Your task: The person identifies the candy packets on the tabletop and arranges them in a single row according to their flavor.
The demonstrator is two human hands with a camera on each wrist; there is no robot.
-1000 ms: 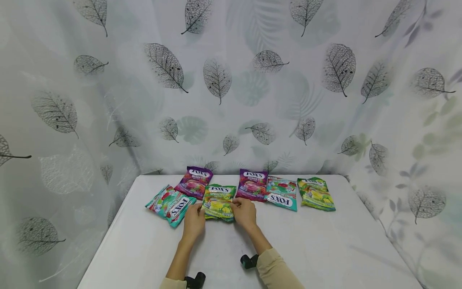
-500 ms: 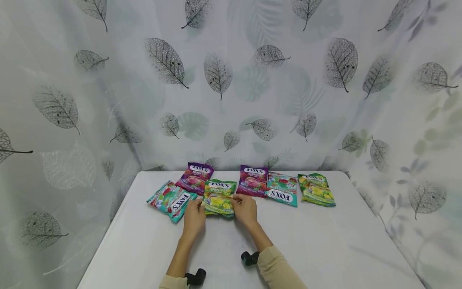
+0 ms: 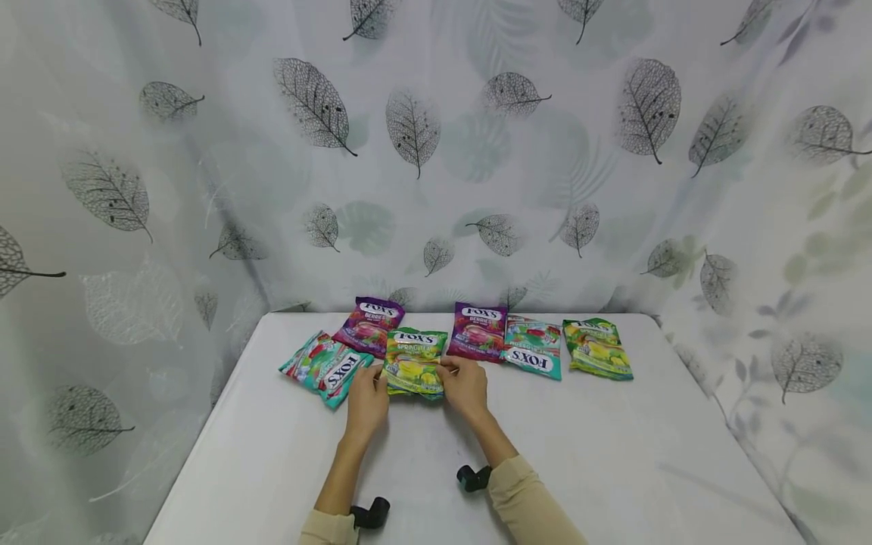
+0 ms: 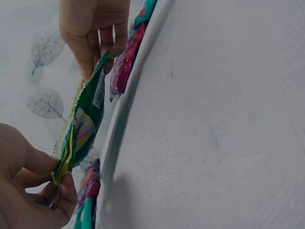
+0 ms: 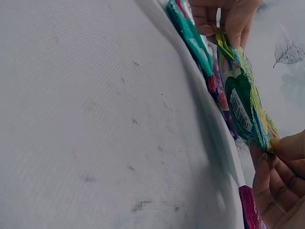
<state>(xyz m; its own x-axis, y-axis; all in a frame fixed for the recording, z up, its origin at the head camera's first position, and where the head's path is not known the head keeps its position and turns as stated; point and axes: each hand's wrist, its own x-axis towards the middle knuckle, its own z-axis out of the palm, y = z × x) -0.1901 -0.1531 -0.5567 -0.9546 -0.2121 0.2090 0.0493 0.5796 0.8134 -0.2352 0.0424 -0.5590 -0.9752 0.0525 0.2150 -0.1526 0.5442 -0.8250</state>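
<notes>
In the head view, a green-and-yellow candy bag [image 3: 413,367] marked Fox's is held between both hands. My left hand [image 3: 368,405] pinches its left lower edge, thumb against fingers. On the opposite edge, my right hand [image 3: 466,390] has a similar pinch. Both wrist views show the bag raised off the white table and tilted, its green back with a barcode label facing the cameras. A teal candy bag [image 3: 328,369] lies close beside the left hand. Just behind it is a purple candy bag [image 3: 371,325].
To the right along the table's back edge lie another purple candy bag [image 3: 478,331], a teal one [image 3: 533,347] and a green-and-yellow one [image 3: 597,348]. A leaf-print curtain [image 3: 436,182] hangs behind the white table [image 3: 613,454]. A small black device [image 3: 371,513] sits at each wrist.
The whole head view has shifted, so table, bags and hands appear slightly higher. Both hands keep their grip on the green-and-yellow bag, with little other movement.
</notes>
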